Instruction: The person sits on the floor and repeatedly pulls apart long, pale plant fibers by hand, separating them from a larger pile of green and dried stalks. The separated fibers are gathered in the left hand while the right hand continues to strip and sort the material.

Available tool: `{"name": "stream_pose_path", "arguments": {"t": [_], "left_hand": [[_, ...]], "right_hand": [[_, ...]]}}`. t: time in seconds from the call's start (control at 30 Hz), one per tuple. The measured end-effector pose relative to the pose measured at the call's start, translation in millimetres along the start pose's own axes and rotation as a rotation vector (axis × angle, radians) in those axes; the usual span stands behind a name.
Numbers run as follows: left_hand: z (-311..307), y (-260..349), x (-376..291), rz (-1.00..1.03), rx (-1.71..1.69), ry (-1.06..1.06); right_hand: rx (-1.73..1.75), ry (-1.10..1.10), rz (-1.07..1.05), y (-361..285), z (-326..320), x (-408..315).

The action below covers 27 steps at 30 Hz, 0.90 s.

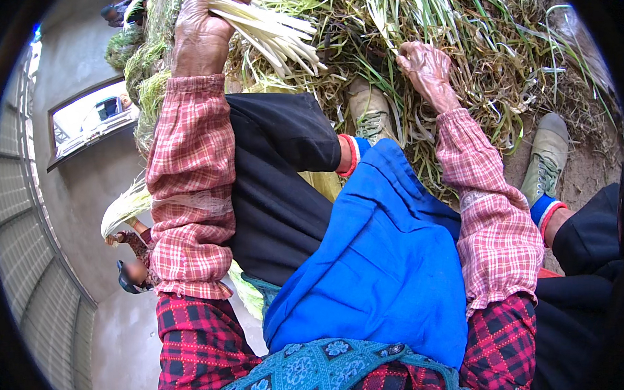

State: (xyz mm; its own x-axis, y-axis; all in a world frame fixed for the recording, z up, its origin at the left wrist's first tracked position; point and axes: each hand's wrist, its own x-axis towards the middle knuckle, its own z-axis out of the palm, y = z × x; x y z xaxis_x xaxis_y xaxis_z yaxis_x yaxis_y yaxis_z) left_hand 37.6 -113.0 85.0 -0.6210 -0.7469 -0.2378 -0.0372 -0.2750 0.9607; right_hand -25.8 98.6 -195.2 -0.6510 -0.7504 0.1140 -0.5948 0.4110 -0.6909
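My left hand (pixel 207 31) is closed around a bundle of long pale stalks (pixel 276 34), held at the top left with their white ends fanning to the right. At the upper middle, my right hand (pixel 424 70) has its fingers curled against the lower ends of some green-and-white leafy stalks (pixel 385 22). Whether those fingers grip a stalk is hidden. Beneath and around the right hand lies a heap of green stalks and dry brown leaves (pixel 480 87).
My laced shoes (pixel 369 109) stand at the heap's edge on bare soil (pixel 591 163). A blue apron (pixel 382 259) covers my lap. At left, one person (pixel 134 271) holds up a pale bundle (pixel 126 209); another person (pixel 114 14) is farther off, near a grey wall (pixel 84 73) with a window.
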Motion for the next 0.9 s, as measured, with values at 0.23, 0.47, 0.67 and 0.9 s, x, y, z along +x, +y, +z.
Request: {"name": "stream_pose_path", "arguments": {"t": [0.23,0.47,0.67,0.9], "left_hand": [[-5.7,-14.3,15.5,-0.288,-0.236,-0.263],[22.5,-46.4,-10.8,-0.298,-0.135,-0.097],[24.1,-73.1,-16.1,-0.384,0.089,-0.086],[45.0,-84.8,-28.4,-0.410,0.222,-0.041]], "right_hand": [[0.468,0.092,0.125,-20.1,-33.1,11.5],[1.173,0.039,0.152,-57.5,-67.1,34.8],[1.198,0.079,0.135,-69.9,-72.1,38.3],[1.067,0.182,0.057,-82.8,-76.6,39.2]]}}
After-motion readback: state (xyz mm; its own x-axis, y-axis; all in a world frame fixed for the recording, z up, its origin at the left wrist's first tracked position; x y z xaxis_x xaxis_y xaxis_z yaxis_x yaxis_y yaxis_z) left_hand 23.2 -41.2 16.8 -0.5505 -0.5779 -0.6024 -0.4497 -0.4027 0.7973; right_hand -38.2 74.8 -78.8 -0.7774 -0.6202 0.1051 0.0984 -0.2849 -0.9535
